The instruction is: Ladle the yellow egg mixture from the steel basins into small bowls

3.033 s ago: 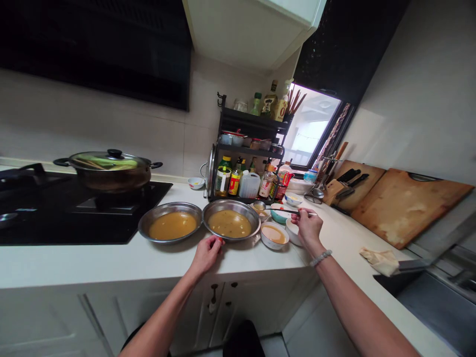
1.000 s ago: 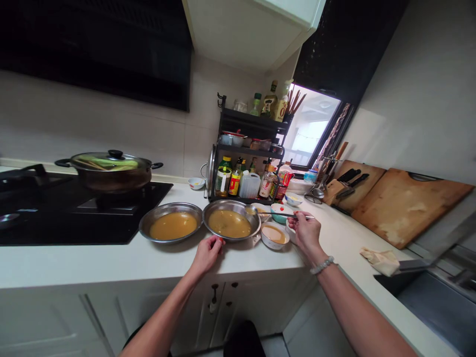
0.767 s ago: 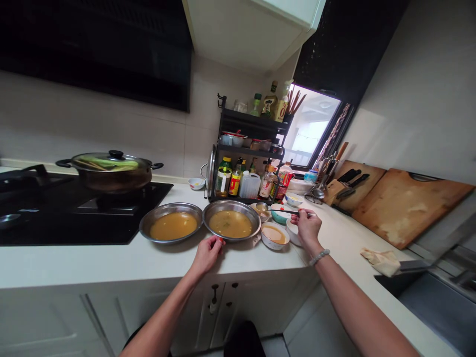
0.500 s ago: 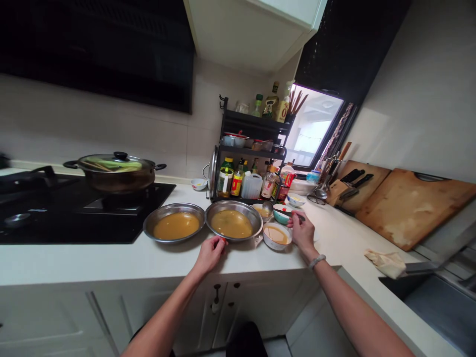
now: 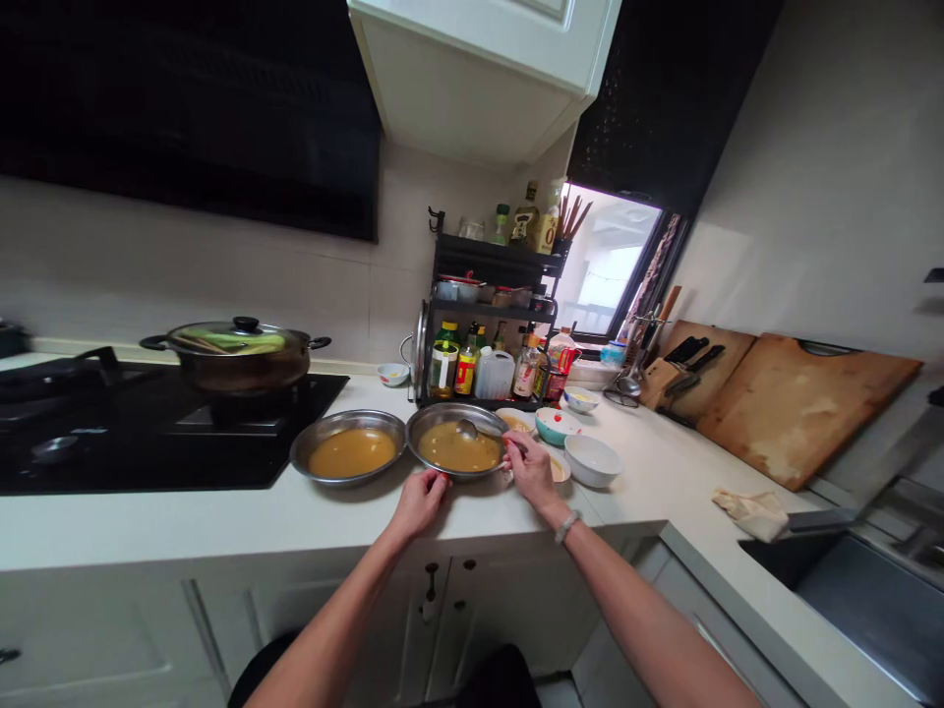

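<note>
My right hand [image 5: 531,472] is closed around the dark handle of a metal ladle [image 5: 467,430]. The ladle's round bowl hangs over a shallow steel dish [image 5: 516,433] of yellowish liquid; whether it touches the liquid I cannot tell. At the near rim of this dish, my left hand [image 5: 422,500] pinches the edge with closed fingers. A similar steel dish [image 5: 301,462] with orange-yellow liquid stands to its left. Under my right hand, a small bowl [image 5: 561,466] of pale liquid is partly hidden. Beside it are a white bowl [image 5: 594,462] and a green bowl [image 5: 557,425].
A lidded pot [image 5: 243,364] sits on the black stove [image 5: 221,462] at left. Behind the dishes stands a black rack [image 5: 487,313] of bottles. Cutting boards [image 5: 803,403], a knife block [image 5: 656,382], a cloth [image 5: 752,513] and the sink [image 5: 870,590] lie to the right.
My right hand has carried the ladle left, from above the small bowls to over the right steel dish. The white bowl has come into view. My left hand stays at the rim.
</note>
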Tool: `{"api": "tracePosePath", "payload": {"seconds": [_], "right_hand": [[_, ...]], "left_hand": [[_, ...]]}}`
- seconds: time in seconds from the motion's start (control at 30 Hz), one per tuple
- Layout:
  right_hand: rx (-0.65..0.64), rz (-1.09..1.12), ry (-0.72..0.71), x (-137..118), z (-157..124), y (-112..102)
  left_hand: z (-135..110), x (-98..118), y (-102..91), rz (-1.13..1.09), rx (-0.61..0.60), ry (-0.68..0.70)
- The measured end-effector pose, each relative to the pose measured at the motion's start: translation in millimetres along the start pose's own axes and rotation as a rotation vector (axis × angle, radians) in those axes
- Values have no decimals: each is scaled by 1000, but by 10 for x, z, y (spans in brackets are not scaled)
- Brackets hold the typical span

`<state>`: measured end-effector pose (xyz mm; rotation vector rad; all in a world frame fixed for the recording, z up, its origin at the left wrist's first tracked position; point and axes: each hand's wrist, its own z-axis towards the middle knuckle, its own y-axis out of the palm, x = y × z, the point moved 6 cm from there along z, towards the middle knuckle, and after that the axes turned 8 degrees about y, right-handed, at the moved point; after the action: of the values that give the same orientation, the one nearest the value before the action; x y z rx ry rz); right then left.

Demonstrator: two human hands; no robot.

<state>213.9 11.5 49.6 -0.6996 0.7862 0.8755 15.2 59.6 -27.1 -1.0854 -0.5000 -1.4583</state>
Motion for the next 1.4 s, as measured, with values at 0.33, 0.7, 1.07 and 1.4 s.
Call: {"api": "tracePosePath", "payload": {"seconds": [0.33,0.7,1.07,1.4], "right_hand": [[282,303,351,251,107,-60],[293,392,480,210,177,-319],[290,348,684,102,222,-709],[346,340,758,-140,107,-851]], "left_hand": [[-15,38,29,12,-42,16],[-69,-35,30,-12,-88,-87],[-153,-152,18,-22,-109,-321],[-122,-108,44,-22,-65,-412]]}}
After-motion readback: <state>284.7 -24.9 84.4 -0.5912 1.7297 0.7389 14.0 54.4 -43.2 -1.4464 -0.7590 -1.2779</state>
